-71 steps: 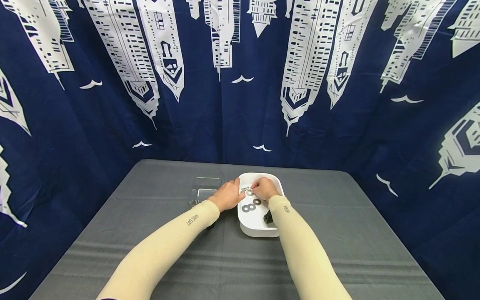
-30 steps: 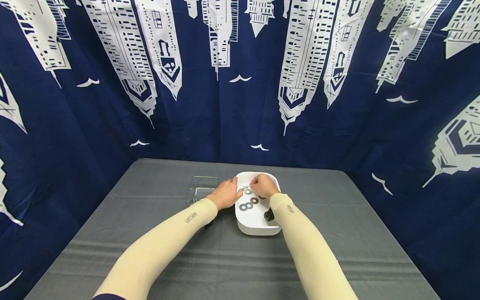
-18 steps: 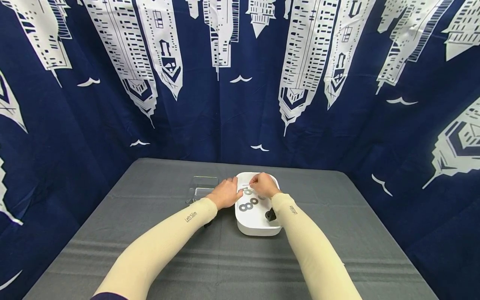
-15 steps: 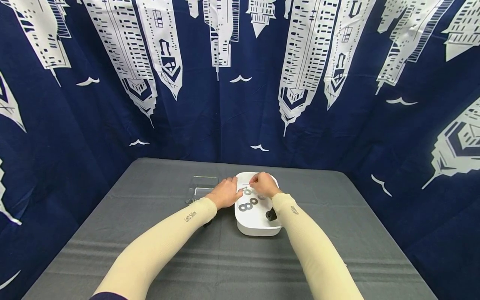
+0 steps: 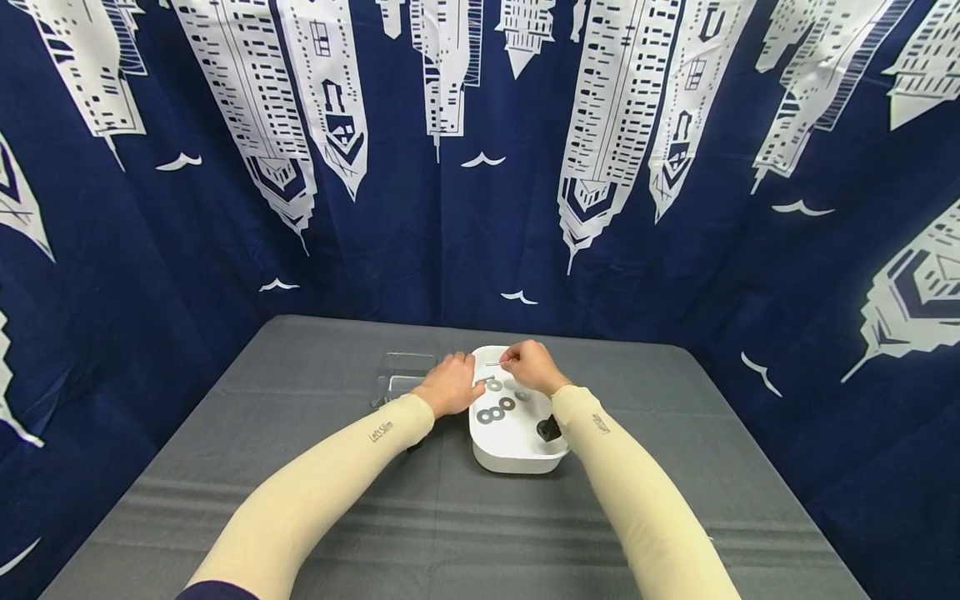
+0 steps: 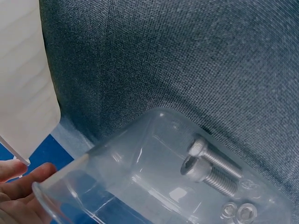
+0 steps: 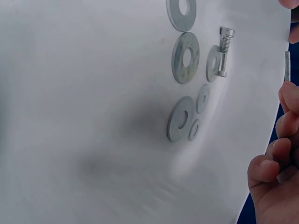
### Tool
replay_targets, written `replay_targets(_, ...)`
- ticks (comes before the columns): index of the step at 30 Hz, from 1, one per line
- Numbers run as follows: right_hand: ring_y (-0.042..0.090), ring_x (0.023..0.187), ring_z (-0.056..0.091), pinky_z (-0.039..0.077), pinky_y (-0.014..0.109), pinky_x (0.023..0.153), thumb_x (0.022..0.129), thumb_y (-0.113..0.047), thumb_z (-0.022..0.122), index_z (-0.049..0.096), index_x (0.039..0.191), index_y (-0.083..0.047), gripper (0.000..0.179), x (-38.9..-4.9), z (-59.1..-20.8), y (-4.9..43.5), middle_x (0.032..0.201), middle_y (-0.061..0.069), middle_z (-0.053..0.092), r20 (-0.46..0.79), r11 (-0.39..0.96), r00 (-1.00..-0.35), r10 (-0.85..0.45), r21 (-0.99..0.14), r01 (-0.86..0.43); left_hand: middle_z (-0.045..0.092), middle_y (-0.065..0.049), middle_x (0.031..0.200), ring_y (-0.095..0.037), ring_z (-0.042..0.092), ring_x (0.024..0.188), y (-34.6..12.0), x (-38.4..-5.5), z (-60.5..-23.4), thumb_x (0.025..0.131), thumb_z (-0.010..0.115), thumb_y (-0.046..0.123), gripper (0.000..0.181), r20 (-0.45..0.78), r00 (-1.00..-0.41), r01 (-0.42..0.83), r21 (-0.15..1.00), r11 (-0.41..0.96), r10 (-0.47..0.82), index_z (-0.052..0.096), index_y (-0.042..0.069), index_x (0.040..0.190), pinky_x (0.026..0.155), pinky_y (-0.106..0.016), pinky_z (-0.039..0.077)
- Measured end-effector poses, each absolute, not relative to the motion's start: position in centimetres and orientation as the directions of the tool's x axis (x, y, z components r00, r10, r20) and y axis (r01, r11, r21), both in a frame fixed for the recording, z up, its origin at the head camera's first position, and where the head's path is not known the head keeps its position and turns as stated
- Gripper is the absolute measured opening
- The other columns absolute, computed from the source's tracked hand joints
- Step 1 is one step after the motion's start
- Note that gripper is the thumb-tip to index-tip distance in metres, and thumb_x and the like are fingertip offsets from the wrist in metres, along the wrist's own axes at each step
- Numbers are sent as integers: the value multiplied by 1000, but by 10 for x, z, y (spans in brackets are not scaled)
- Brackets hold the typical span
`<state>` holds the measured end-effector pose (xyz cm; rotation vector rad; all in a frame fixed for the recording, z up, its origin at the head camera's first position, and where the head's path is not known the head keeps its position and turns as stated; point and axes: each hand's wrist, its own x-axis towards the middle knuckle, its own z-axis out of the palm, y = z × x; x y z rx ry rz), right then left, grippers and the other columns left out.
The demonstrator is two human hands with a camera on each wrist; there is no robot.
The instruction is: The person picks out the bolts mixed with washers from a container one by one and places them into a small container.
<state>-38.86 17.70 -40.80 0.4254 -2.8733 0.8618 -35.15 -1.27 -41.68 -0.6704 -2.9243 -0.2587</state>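
Slightly nearer the far end of the white, round-cornered plastic tub [image 5: 517, 462] than before, our right hand [image 5: 531, 367] pinches a slim, silver, threaded metal bolt [image 5: 492, 364]. Our left hand [image 5: 447, 383] grips the tub's rim. We judge the bolt light, stiff and slippery, best pinched at one end. Flat grey metal washers [image 5: 507, 403] lie below. Grey cloth covers our bench [image 5: 442, 533]; navy curtain [image 5: 450, 233] hangs behind.

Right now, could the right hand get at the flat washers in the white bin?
Probably yes: the right hand is at the open white bin, where most flat washers lie uncovered, but it pinches a thin threaded piece.
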Motion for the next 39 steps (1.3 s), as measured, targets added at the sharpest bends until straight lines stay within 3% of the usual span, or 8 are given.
replay_targets(17, 15, 72, 54, 43, 26, 67, 93, -10, 68, 76, 92, -4, 10, -387, -393, 176, 76, 2, 65, 231, 773, -929, -290, -516, -370, 58, -16, 120, -30, 55, 115, -17, -353, -413, 98, 57, 40, 52, 210, -882, 442, 66, 894, 421, 58, 1, 131, 92, -44, 55)
replay_targets(24, 15, 72, 53, 42, 26, 66, 94, -9, 67, 75, 92, -4, 10, -383, -385, 172, 75, 2, 63, 229, 751, -924, -306, -539, -382, 60, -15, 122, -30, 57, 115, -25, -354, -406, 98, 58, 39, 49, 233, -882, 435, 69, 898, 409, 61, 2, 129, 95, -45, 53)
replay_targets(31, 14, 72, 53, 42, 26, 67, 93, -10, 67, 75, 93, -4, 10, -381, -381, 168, 73, 0, 62, 235, 742, -918, -320, -540, -397, 57, -16, 135, -32, 53, 127, -40, -354, -404, 98, 56, 40, 54, 244, -885, 419, 48, 907, 396, 57, 5, 139, 103, -48, 47)
replay_targets(39, 13, 69, 51, 41, 27, 65, 93, -11, 68, 75, 90, -5, 9, -380, -378, 161, 69, -2, 58, 240, 725, -909, -341, -549, -417, 55, -15, 141, -32, 48, 134, -56, -353, -402, 99, 55, 41, 55, 240, -899, 388, 49, 920, 366, 55, 6, 142, 106, -51, 43)
